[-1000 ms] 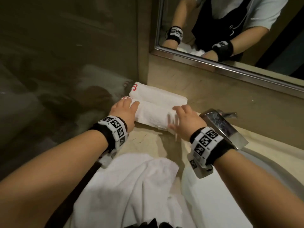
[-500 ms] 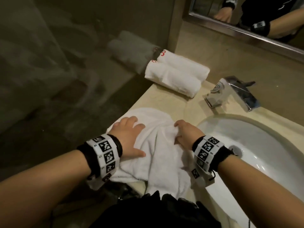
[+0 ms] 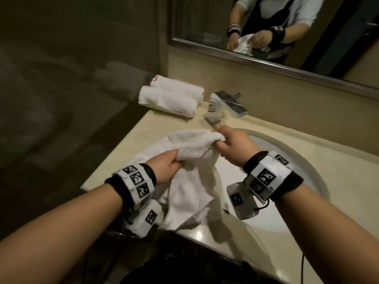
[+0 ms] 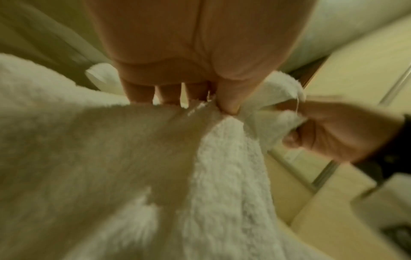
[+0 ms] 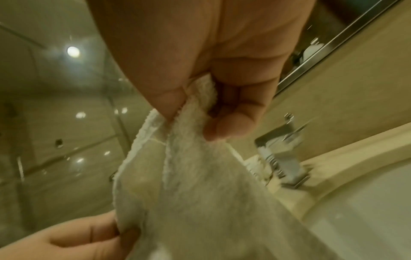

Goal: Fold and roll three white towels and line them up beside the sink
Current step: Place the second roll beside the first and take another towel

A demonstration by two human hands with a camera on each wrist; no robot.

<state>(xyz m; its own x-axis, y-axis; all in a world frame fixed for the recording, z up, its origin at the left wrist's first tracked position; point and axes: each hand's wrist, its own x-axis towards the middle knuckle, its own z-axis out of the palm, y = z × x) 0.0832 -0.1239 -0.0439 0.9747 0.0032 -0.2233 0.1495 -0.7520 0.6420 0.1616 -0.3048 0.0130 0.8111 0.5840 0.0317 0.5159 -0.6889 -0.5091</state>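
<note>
Both hands, left hand [image 3: 164, 169] and right hand [image 3: 233, 144], pinch the loose white towel [image 3: 190, 193] over the beige bench [image 3: 131, 144]; two rolled towels [image 3: 170, 95] lie beyond the fingers, by the dark glass wall [image 3: 61, 78].

Both hands pinching cloth, forearms reaching fwd.
L hand [image 3: 167, 168] sits lower and nearer the body, thumb on top, fingers [image 4: 138, 93] curled under, gripping the unrolled towel [image 3: 190, 181]. R hand [image 3: 235, 146] is higher and farther out, knuckles up, thumb & curled fingers [image 5: 231, 126] clamped on the towel's edge. Both wrists wear marker-printed bands; hands close together but apart.
</note>
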